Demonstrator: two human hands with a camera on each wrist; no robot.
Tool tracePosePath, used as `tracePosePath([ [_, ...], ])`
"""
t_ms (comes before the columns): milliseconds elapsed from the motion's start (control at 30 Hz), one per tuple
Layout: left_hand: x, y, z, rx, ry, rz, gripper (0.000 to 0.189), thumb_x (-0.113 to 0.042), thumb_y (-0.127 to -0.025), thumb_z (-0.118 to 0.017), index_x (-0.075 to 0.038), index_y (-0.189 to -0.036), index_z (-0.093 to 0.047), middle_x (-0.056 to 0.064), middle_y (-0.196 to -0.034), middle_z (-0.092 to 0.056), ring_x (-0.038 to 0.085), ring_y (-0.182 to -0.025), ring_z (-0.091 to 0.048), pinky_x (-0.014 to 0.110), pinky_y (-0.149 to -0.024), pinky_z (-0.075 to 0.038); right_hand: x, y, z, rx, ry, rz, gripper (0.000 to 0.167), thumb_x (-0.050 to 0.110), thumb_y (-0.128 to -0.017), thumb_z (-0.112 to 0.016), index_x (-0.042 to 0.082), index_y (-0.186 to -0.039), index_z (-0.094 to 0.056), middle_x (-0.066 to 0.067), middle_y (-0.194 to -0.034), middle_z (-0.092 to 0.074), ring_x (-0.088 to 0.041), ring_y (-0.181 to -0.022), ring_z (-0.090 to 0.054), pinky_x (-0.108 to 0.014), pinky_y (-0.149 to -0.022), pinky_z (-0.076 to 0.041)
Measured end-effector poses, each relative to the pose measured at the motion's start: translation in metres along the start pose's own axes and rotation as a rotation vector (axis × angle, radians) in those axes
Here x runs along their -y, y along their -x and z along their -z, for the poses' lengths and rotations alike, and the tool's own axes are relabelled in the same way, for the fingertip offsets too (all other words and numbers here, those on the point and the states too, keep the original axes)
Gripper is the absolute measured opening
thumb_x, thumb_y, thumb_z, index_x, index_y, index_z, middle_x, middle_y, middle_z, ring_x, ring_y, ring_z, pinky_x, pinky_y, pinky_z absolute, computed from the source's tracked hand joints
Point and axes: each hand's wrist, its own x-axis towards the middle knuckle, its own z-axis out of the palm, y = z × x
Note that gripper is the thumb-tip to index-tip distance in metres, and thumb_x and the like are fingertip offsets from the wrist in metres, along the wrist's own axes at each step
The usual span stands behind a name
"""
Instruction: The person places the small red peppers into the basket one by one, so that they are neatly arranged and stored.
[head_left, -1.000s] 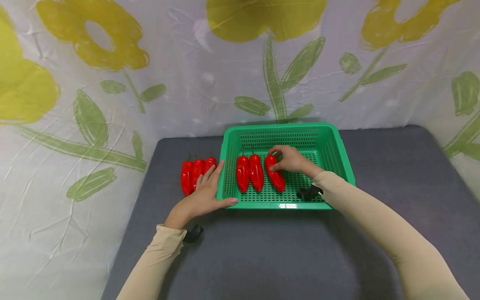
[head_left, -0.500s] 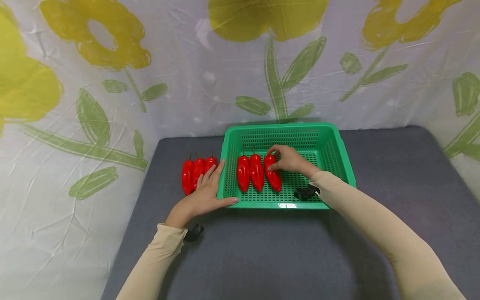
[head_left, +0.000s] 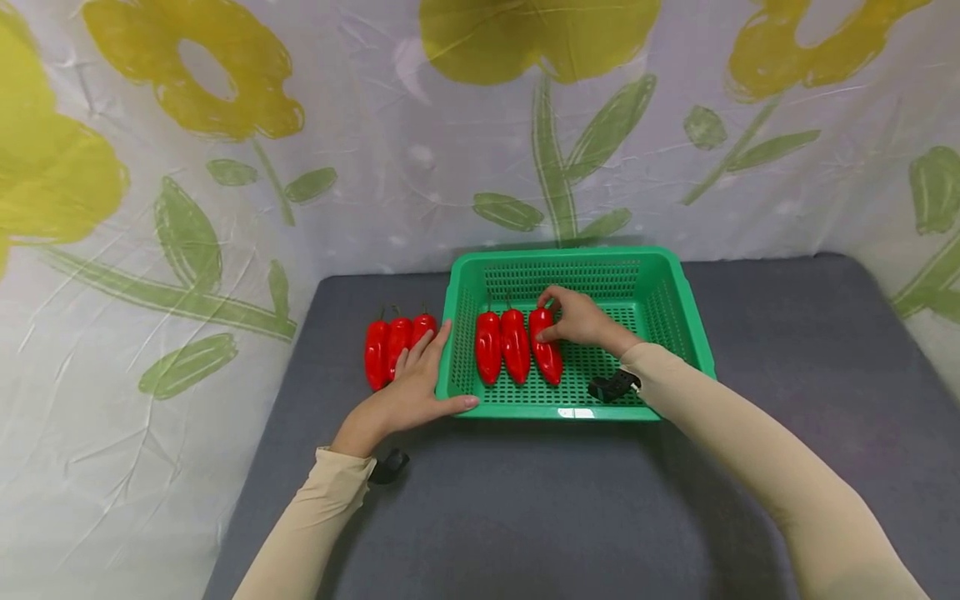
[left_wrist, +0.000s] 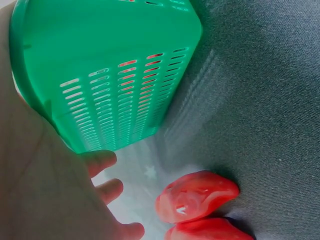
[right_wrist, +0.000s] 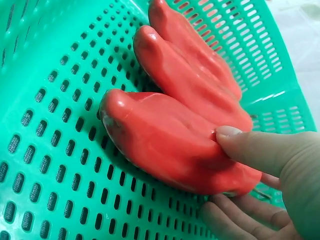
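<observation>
Inside the green basket (head_left: 525, 411), my right hand (head_left: 587, 323) is pinching the rightmost pepper (head_left: 545, 352) near its stem end, fingers curled. This pepper is lying left of my palm, its long axis running from basket back to front, beside two other peppers (head_left: 515, 346). My left hand (head_left: 408, 394) is resting, fingers spread, at the basket's left rim; outside, three more peppers (head_left: 398, 336) are lying on the worktop (head_left: 525, 508).

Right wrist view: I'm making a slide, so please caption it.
Right hand grips a red pepper beside two more peppers in a perforated green basket.
</observation>
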Motion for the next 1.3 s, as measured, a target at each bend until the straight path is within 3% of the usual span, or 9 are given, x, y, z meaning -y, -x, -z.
tracePosePath([
  [500,-0.0009,-0.0001,0.0002,0.006,0.012,0.007,0.118,-0.067,-0.079,-0.067,-0.033,-0.158,0.013,-0.001,-0.168,-0.004,0.028,-0.155,0.002,0.067,-0.121,0.0,-0.0001,-0.0023,-0.0022,0.01,-0.015,-0.001,0.055,0.022,-0.083,-0.08,0.008,-0.128,-0.052,-0.02,-0.126,-0.061,-0.033,-0.106,-0.063,-0.041,-0.083,-0.054],
  [1300,0.001,0.0001,-0.0001,0.001,0.004,0.004,0.117,-0.068,-0.079,-0.067,-0.034,-0.157,0.014,-0.002,-0.168,-0.004,0.029,-0.155,0.001,0.067,-0.121,-0.001,-0.0009,-0.0035,-0.0028,0.065,-0.028,-0.018,0.059,0.025,-0.086,-0.078,0.01,-0.135,-0.05,-0.019,-0.13,-0.057,-0.033,-0.109,-0.06,-0.036,-0.077,-0.052],
])
